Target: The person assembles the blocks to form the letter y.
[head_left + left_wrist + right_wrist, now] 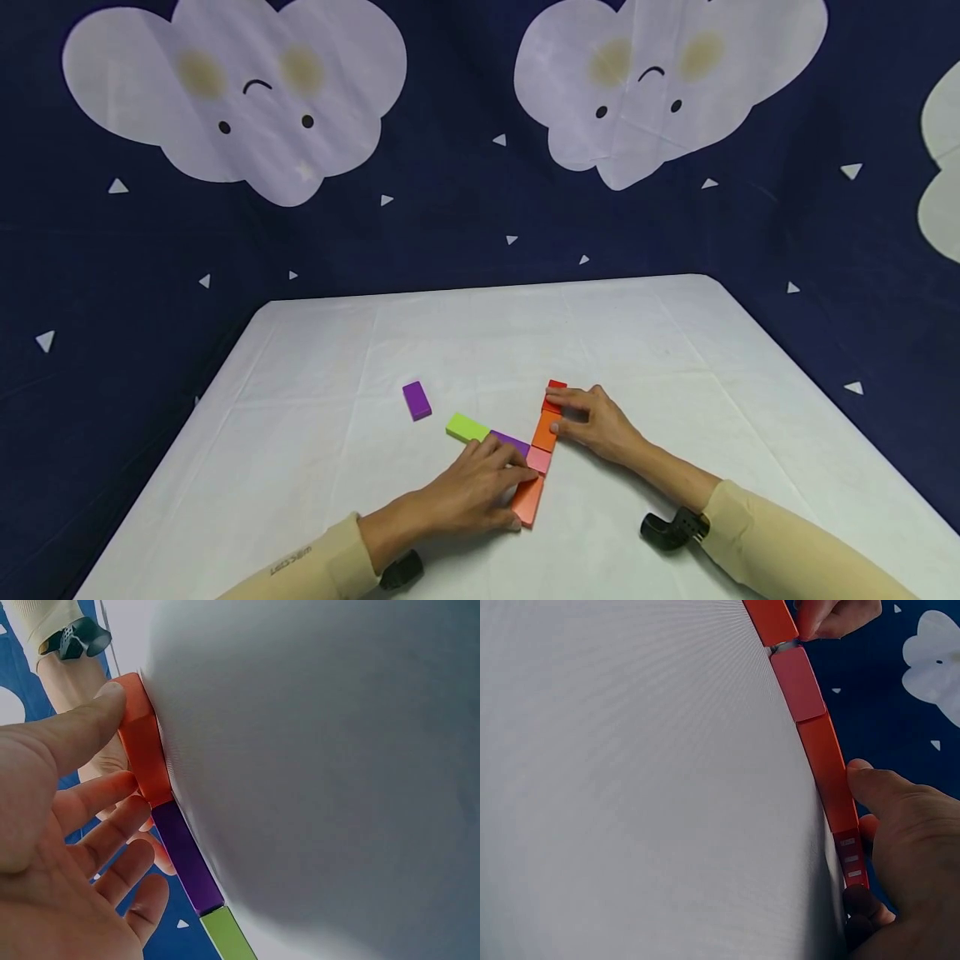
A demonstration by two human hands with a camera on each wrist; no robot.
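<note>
Several coloured blocks lie end to end on the table. My left hand pinches the coral block, with the thumb at its near end and a finger at its far end. Beyond it in the row come a pink block, an orange block and a red block. My right hand holds the far end of this row: its thumb presses the orange block's side, while its fingers wrap the red block. A purple block and a green block branch off leftward beside the left fingers.
A separate purple block lies to the left, beyond the green one. The white-covered table ends at a dark blue cloth backdrop with clouds. Black wrist cameras hang under both sleeves.
</note>
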